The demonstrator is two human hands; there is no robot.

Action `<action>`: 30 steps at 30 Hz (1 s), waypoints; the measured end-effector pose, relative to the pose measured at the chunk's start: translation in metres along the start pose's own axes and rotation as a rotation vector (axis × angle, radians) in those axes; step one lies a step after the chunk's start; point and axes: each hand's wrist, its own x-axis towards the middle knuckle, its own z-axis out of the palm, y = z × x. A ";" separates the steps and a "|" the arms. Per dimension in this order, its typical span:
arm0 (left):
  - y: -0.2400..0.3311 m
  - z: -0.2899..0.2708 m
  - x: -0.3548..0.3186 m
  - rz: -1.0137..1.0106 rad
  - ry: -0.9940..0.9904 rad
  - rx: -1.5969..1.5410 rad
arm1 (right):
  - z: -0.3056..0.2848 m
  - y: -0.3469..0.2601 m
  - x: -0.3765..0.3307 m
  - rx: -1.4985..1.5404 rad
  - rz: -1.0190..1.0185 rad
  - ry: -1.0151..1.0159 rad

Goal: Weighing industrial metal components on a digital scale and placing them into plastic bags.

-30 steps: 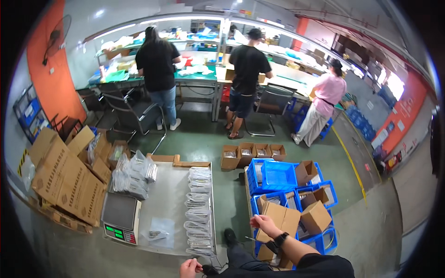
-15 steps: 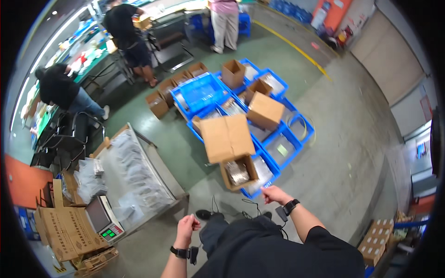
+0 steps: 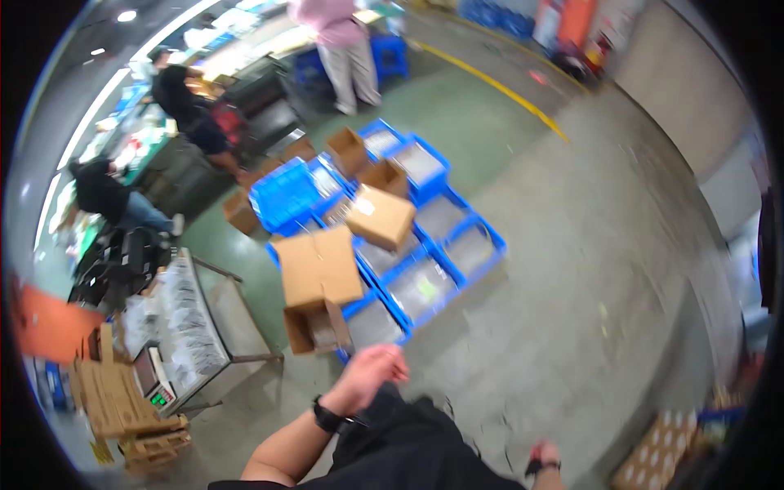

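My left hand (image 3: 371,380) is raised in front of my body, its fingers curled in and nothing visible in them. In the picture it sits just below the nearest blue crate (image 3: 406,336), touching nothing that I can see. My right hand (image 3: 545,454) hangs low at my right side over the floor, small and smeared by motion, its fingers not readable. Beyond the left hand stand an open cardboard box (image 3: 300,331) and a larger box (image 3: 318,263) with a flat brown top. A smaller carton (image 3: 380,214) rests on the crates farther back.
At left stand a table (image 3: 253,358) with clear plastic bags, a scale (image 3: 151,376) and flattened cardboard (image 3: 106,400). People (image 3: 339,49) are at a long bench at the back. A yellow floor line (image 3: 490,86) runs far right; cartons (image 3: 657,449) lie near right.
The view has swung right, so crates and table sit farther left. My left hand has come up and forward; my right hand has dropped back to my side.
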 end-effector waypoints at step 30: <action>0.175 0.411 0.817 0.054 0.180 1.193 | -0.716 -0.381 0.785 -0.502 -0.584 0.152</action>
